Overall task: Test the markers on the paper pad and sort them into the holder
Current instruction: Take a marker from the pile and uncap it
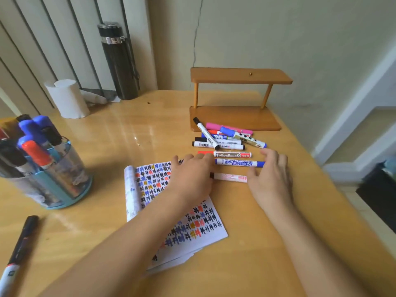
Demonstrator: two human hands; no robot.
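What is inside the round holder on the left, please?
The holder has upright markers with blue, black and red caps. Their lower barrels are blurred behind its clear wall, so no count is possible.

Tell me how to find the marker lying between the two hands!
Start at the open paper pad covered in coloured scribbles on the wooden table. Just past its right edge, the left hand and right hand frame a white-barrelled marker with a red barcode label. It lies nearest the person, below the blue-capped marker and red-capped whiteboard marker.

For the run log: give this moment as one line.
stage: picking next marker | left hand and right hand: on white marker | paper pad: scribbled | holder: part-filled
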